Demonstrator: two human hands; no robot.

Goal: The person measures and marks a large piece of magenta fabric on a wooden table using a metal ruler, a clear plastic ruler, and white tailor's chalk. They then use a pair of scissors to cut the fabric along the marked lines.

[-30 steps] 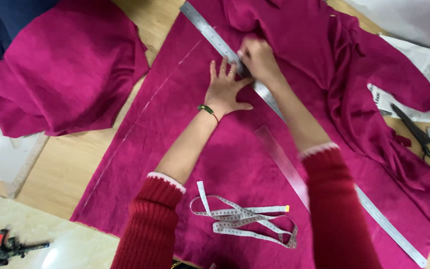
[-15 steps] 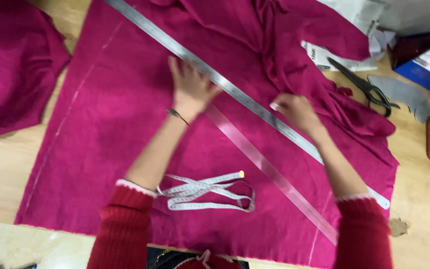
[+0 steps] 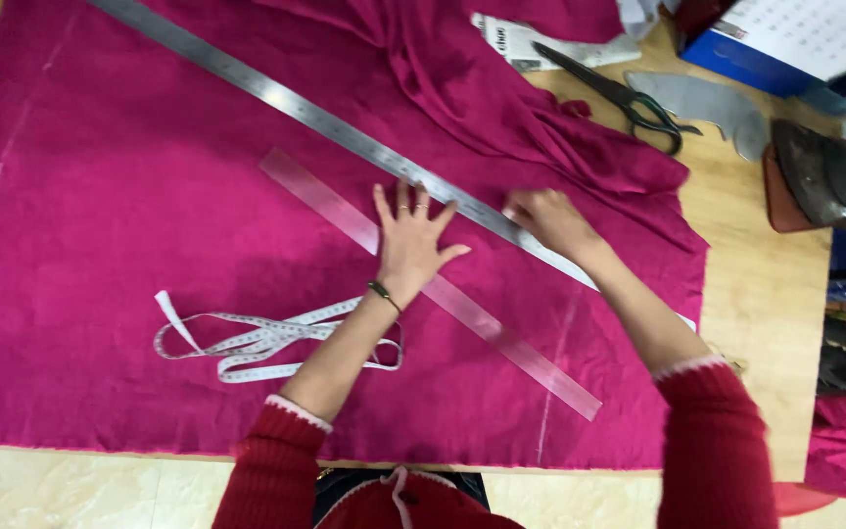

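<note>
Magenta fabric (image 3: 129,225) is lying spread flat over the wooden desk (image 3: 766,323), its near edge running just inside the desk's near edge and its right edge stopping short of a bare strip of desk on the right. A long steel ruler (image 3: 315,120) is crossing the fabric diagonally from the far left toward the near right; a clear plastic ruler (image 3: 501,338) is lying roughly parallel to it on its near side. The left hand (image 3: 408,240) is pressing flat on the fabric with fingers spread wide, its grip open and holding nothing, the palm lying over the clear ruler and the fingertips reaching the steel ruler's near edge. The right hand (image 3: 545,217) is resting on the steel ruler with fingers curled; whether its grip is holding anything cannot be told. A white tape measure (image 3: 247,338) is lying looped on the near side of the clear ruler, by the left forearm. Beyond the steel ruler the fabric is bunching into folds (image 3: 540,127), with scissors (image 3: 629,98) and a dark iron (image 3: 820,171) past them on bare desk. Open flat fabric is stretching to the left of the hands. Compared with half a second earlier, the hands are sitting closer together along the steel ruler.
</note>
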